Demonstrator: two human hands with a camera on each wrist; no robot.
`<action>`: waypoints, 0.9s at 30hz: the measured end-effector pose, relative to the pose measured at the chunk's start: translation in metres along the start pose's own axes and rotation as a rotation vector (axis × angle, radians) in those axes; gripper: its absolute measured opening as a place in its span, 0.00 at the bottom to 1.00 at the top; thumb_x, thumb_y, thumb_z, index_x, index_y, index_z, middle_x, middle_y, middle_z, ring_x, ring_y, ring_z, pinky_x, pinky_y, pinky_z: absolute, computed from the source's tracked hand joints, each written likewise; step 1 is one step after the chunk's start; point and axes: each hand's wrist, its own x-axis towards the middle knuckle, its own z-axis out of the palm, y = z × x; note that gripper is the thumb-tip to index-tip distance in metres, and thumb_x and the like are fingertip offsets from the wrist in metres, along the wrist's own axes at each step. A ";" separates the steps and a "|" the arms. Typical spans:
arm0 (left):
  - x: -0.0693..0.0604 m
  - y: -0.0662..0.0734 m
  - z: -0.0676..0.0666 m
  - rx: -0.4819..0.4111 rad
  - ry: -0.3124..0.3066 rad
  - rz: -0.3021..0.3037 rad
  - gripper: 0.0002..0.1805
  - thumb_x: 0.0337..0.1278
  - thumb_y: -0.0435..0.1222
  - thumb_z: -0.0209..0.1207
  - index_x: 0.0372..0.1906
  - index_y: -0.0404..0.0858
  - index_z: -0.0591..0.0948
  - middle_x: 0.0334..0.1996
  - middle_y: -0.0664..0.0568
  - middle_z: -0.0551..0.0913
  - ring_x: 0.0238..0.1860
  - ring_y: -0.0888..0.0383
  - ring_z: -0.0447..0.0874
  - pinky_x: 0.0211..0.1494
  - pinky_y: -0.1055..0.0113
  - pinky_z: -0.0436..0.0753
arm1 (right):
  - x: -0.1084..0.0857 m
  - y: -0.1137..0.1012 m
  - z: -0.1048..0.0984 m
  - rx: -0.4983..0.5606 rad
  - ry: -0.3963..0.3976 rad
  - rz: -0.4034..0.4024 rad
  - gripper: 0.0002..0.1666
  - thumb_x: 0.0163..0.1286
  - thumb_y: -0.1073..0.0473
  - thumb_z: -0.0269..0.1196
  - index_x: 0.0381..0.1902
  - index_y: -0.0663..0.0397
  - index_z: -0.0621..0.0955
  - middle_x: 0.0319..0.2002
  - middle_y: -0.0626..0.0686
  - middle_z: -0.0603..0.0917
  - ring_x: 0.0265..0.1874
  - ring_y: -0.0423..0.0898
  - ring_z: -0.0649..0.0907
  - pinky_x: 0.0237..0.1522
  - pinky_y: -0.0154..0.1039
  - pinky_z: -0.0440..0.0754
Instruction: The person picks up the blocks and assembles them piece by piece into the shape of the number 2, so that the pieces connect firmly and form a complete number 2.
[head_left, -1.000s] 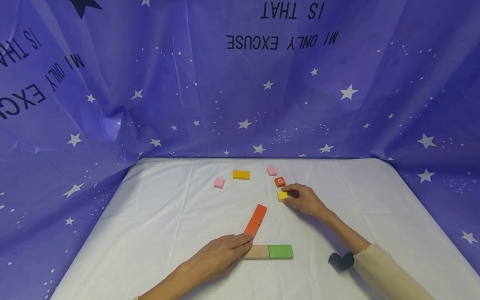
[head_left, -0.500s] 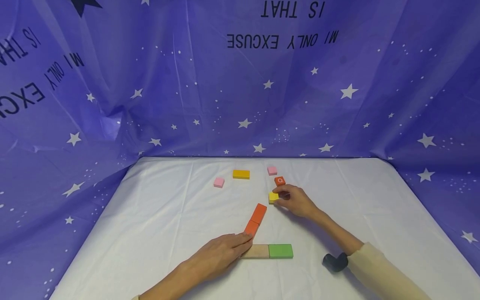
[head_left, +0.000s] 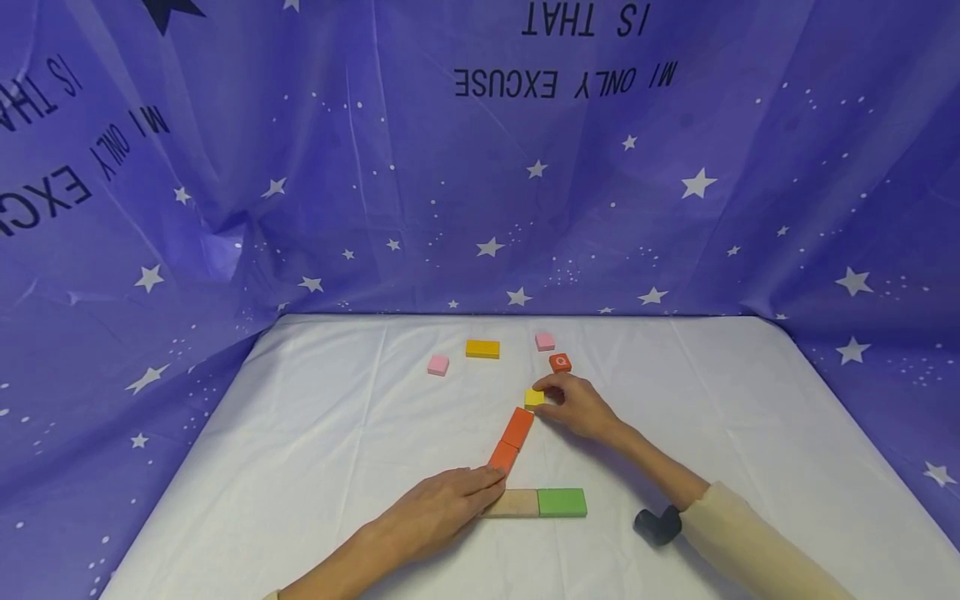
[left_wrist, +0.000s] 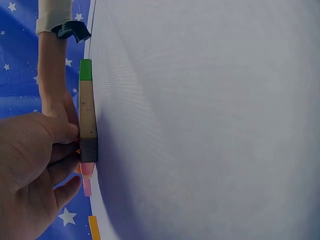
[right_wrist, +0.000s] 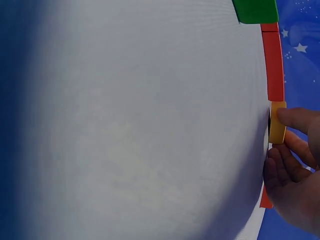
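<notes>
My right hand pinches a small yellow block between thumb and fingers, at the upper end of two red blocks laid in a slanted line. In the right wrist view the yellow block lines up with a red block. My left hand rests its extended fingers where the lower red block meets a plain wooden block, covering that corner. A green block adjoins the wooden one's right end. In the left wrist view the thumb touches the wooden block.
Toward the back of the white-covered table lie a long yellow-orange block, two pink blocks and a red block marked Q. A purple star-patterned cloth hangs behind. A dark device sits at my right wrist.
My right hand has moved the yellow block leftward and slightly nearer, from beside the Q block to the top of the red line. The left hand has stayed in place.
</notes>
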 end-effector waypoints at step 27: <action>0.000 -0.001 0.002 -0.004 0.008 -0.011 0.20 0.61 0.32 0.65 0.59 0.38 0.82 0.63 0.50 0.78 0.60 0.56 0.78 0.62 0.66 0.76 | 0.002 -0.004 0.001 0.006 -0.020 -0.070 0.20 0.57 0.67 0.73 0.49 0.59 0.84 0.44 0.50 0.84 0.41 0.47 0.81 0.47 0.45 0.82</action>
